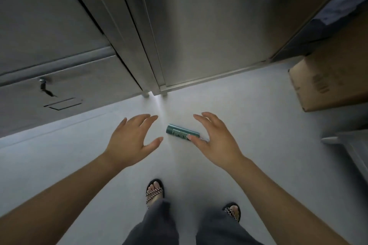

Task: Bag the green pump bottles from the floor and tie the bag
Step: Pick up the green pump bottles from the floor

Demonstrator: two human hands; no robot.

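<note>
a single green pump bottle (182, 133) lies on its side on the pale floor (258, 125), near frame centre, in front of the metal cabinets (199, 26). left hand (131, 139), at 9 o'clock of the bottle, is spread and holds nothing. right hand (215, 141), at 3 o'clock, is also spread and empty; its thumb overlaps the bottle's right end, contact unclear. a cardboard box (328, 83) sits at 2 o'clock.

Teal-green bottle (182, 133) with pale, blurry label print; black-and-white checkered sandals (154, 192); brown cardboard box (330, 81); perhaps pale grey floor (268, 125).
</note>
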